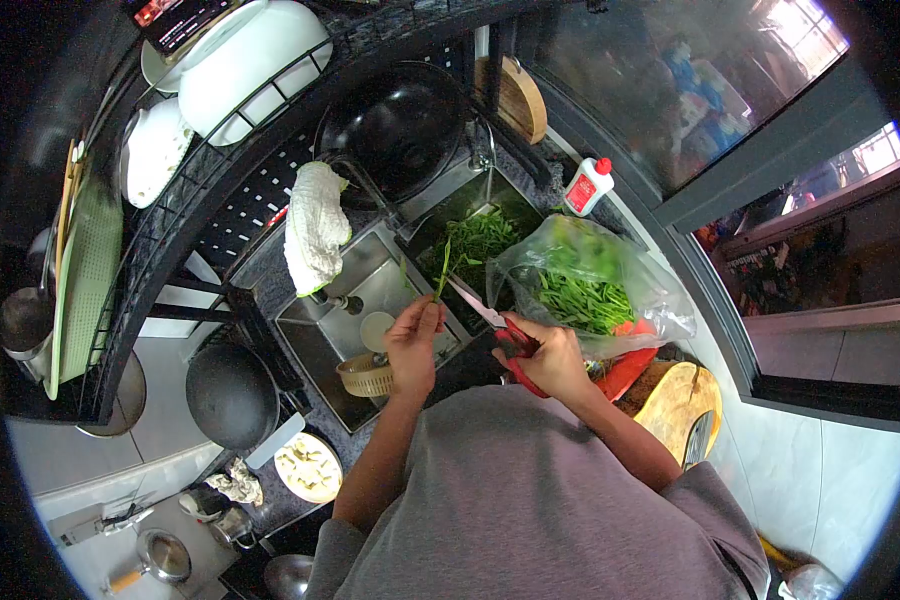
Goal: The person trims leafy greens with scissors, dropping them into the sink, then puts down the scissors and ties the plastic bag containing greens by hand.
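Left hand (413, 335): pinched on one green stem (443, 272), above the sink (365, 280). Right hand (545, 357): wrapped around red-handled scissors (490, 316), blades near the stem. Loose greens (482, 235): in the sink. Bagged greens (582, 300): just beside it.

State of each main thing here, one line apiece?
Left hand, closed on green stem
Right hand, closed on scissors
Scissors, held, blade opening unclear
Sink, loose greens in one basin
Plastic bag, containing leafy greens
Bottle, capped
White cloth, draped
White plate, holding pale pieces
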Tool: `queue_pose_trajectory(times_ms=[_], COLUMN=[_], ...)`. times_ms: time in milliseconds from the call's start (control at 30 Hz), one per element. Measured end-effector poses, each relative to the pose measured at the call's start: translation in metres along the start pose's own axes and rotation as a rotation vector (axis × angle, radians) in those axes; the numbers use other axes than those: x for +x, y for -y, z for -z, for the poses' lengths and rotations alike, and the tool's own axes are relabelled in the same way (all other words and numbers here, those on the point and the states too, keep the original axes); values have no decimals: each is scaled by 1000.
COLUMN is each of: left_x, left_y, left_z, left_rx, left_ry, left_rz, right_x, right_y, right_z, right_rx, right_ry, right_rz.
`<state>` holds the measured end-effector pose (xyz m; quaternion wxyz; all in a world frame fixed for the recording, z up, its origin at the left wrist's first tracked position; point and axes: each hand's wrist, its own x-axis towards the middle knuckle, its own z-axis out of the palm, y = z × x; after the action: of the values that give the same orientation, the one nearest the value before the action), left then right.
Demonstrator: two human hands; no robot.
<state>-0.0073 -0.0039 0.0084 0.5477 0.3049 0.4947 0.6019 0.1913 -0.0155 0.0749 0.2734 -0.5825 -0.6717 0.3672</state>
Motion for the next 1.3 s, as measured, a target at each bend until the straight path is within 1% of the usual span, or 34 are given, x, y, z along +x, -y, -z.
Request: queue_pose_trajectory(times_ms=[67, 133, 200, 267, 400, 467, 500, 533, 567, 600, 667, 700, 733, 767, 800, 833, 900, 1033, 1100, 1167, 1200, 1267, 1300], left_x=[1, 1, 1, 1, 6, 8, 8, 9, 9, 10, 13, 14, 14, 15, 15, 15, 16, 20, 20, 19, 19, 19, 19], left_y=[5, 5, 4, 3, 2, 0, -2, -3, -4, -5, 2, 3, 3, 3, 2, 2, 2, 12, 11, 9, 8, 6, 6], left_z=[3, 3, 3, 3, 3, 1, 1, 0, -3, -6, -3, -4, -4, -5, -7, -9, -12, -11, -13, -15, -16, -16, -17], left_rx=[-30, -58, 6, 43, 93, 95, 98, 98, 10, -78, -112, -146, -145, -36, 74, 76, -1, -52, -181, -194, -208, -185, -162], left_ry=[9, 19, 11, 13, 25, 17, 8, 6, -36, -76, -51, -28, -27, -14, -2, -1, -4, 18, 32, 37, 43, 41, 46], left_rz=[-13, -26, -10, -1, -13, 3, 20, 20, 67, 116, 117, 112, 114, 91, 68, 68, 133, 145, 180, 176, 171, 157, 143], right_x=[2, 3, 5, 7, 8, 8, 7, 4, 2, 1, -2, -2, -1, 1, 1, 2, 3, 3, 3, 1, -1, -6, -8], right_y=[-3, -5, -10, -18, -22, -25, -23, -18, -16, -18, -27, -24, -17, -13, -13, -15, -16, -19, -26, -36, -37, -36, -34], right_z=[-1, -3, -6, -11, -14, -15, -12, -5, -2, -3, -8, -6, -3, -1, -2, -4, -4, -5, -6, -9, -7, -4, -4], right_rx=[-46, -74, -102, -232, -235, -138, -137, 39, 213, 213, 242, 242, 245, 247, 249, 270, 293, 315, 324, 373, 373, 271, 271], right_ry=[-38, -34, -29, -55, -65, -144, -142, -45, 52, 51, 158, 155, 183, 212, 211, 205, 197, 179, 176, 160, 163, 78, 81], right_rz=[65, 44, 21, 64, 55, 117, 119, 44, -33, -34, -5, -8, -33, -56, -55, -73, -91, -113, -124, -212, -213, -58, -59])
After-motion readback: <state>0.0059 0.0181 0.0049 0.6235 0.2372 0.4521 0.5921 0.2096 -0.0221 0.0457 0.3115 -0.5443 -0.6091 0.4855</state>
